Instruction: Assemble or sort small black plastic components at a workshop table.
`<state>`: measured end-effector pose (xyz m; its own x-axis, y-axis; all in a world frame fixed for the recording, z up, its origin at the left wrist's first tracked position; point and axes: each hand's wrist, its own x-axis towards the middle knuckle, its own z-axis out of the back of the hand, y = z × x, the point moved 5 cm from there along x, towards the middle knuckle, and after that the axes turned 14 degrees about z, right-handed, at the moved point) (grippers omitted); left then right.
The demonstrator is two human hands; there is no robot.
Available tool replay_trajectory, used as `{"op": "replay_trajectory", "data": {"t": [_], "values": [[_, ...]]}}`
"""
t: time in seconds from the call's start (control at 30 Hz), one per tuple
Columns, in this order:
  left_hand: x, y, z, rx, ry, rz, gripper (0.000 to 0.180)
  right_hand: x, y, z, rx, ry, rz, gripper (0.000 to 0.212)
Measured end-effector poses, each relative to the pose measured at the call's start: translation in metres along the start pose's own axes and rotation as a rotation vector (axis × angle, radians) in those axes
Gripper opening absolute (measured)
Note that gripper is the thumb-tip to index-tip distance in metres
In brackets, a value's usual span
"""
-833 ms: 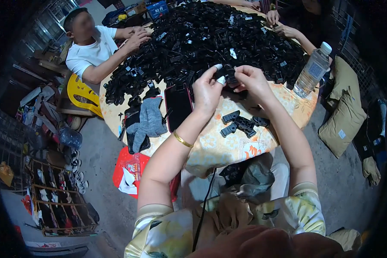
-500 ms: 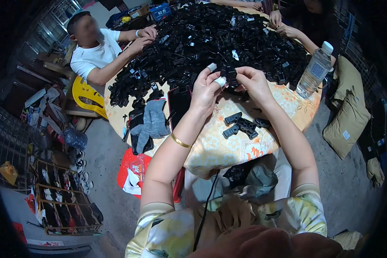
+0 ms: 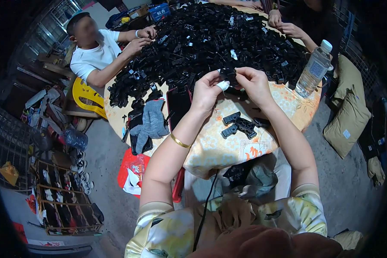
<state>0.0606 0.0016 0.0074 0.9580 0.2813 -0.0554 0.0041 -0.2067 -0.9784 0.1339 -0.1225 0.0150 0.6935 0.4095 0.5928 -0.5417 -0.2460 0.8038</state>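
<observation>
At the near edge of a big heap of small black plastic parts (image 3: pixel 193 47), my hands meet around one black plastic piece (image 3: pixel 228 74). My left hand (image 3: pixel 206 92), with white covers on thumb and forefinger, pinches it from the left. Thumb and forefinger of my right hand (image 3: pixel 254 86) are closed on its right side. The piece's exact kind is hard to make out against the dark heap. Just nearer to me, between my forearms, a small group of black clip-like parts (image 3: pixel 244 125) lies on the patterned tablecloth (image 3: pixel 210 150).
A clear bottle (image 3: pixel 314 71) stands at the table's right. Left of my forearm lie a dark flat device (image 3: pixel 179 105) and a grey glove (image 3: pixel 152 118). A person in white (image 3: pixel 96 51) works at the far left; another person's hands (image 3: pixel 288 28) are at the far right. A red stool (image 3: pixel 131 165) stands below.
My left forefinger, raised and apart before, has come down onto the black piece. My left hand has closed in toward my right, which has barely moved.
</observation>
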Motion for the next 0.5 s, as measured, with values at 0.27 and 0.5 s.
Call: {"op": "replay_trajectory", "data": {"t": [0.27, 0.5], "values": [[-0.004, -0.012, 0.000, 0.308, -0.045, -0.096, 0.037, 0.001, 0.015, 0.002, -0.333, 0.101, 0.292, 0.017], [-0.012, -0.010, -0.010, -0.023, -0.003, -0.014, 0.044, -0.008, 0.037, -0.011, -0.543, 0.122, 0.629, 0.021]]}}
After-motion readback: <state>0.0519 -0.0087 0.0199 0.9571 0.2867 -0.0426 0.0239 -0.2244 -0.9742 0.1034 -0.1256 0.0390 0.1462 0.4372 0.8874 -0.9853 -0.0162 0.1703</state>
